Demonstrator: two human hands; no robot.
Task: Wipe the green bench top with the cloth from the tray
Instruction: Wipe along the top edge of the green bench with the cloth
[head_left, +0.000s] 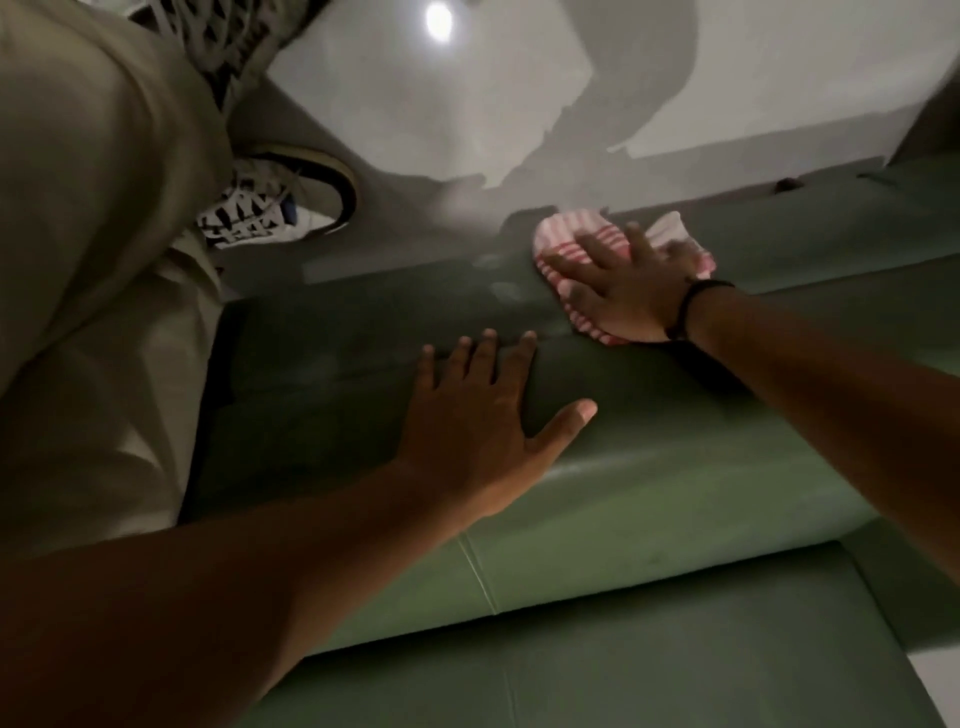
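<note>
- Green padded upholstery fills the lower half of our view: this is the bench top (649, 499), the surface we are wiping, with a stitched seam running across it.
- We judge the wiping step to be under way. Our right hand (631, 296) lies flat on the pink-and-white striped cloth (563, 244), fingers (639, 241) spread wide and pressing down rather than gripping; the cloth is pinned between palm and surface near the far edge of the bench.
- Our left hand (483, 410) rests open on the surface nearer to us, fingers splayed, holding nothing; it seems to serve as a brace while we lean over.
- Faint pale smears show on the green just left of the cloth, perhaps damp streaks or marks; we cannot tell which.
- Next, we think, the cloth needs a steady sweep along the surface with even pressure, and the left hand will have to lift clear before the cloth reaches that patch.
- Beyond the bench lies a pale glossy floor (519, 104) reflecting a ceiling light, with our beige trousers (88, 260) and patterned sneaker (280, 202) at left. No tray is in view.
</note>
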